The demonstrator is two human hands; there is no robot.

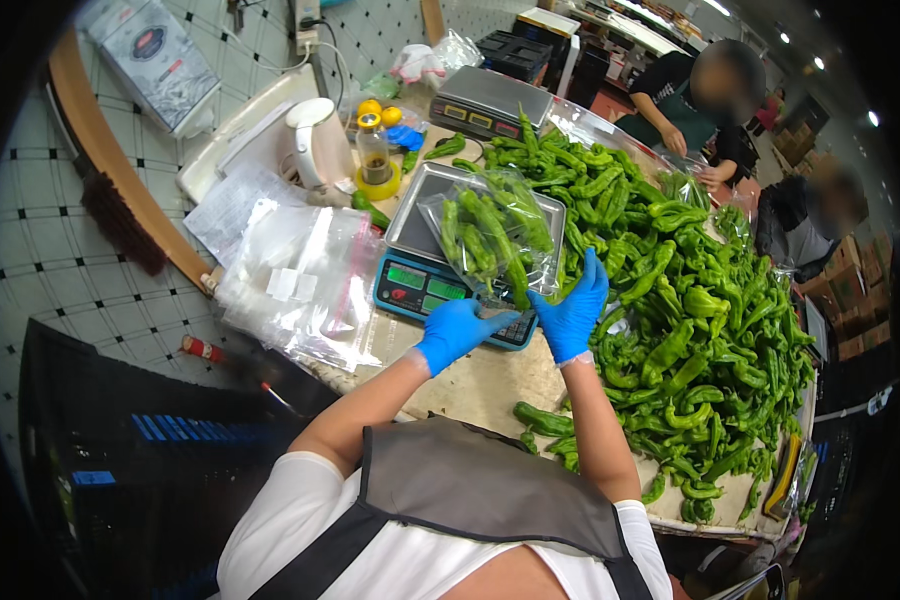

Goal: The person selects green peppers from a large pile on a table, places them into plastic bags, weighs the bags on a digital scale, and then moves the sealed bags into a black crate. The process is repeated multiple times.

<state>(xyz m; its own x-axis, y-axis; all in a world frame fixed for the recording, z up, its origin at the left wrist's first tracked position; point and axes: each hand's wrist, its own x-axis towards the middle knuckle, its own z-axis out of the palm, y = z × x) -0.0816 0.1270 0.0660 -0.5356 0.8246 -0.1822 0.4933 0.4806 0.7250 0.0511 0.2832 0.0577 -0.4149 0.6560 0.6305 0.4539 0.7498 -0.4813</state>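
Observation:
A clear plastic bag of green peppers (487,232) lies on the steel pan (409,217) of a blue digital scale (401,296), its lower end overhanging the keypad. My left hand (454,334), in a blue glove, is at the scale's front edge by the bag's near end; whether it pinches the plastic is unclear. To the right, my blue-gloved right hand (574,311) has thumb and fingers spread, the thumb close to a pepper tip at the bag's end. A large heap of loose green peppers (667,322) spreads beyond that hand.
Flat clear bags (292,277) are stacked left of the scale. Behind them stand a white electric kettle (315,142), a glass bottle (375,161) and a second scale (487,105). Across the table, a person (667,112) handles a bag of peppers; another person (802,210) stands nearby.

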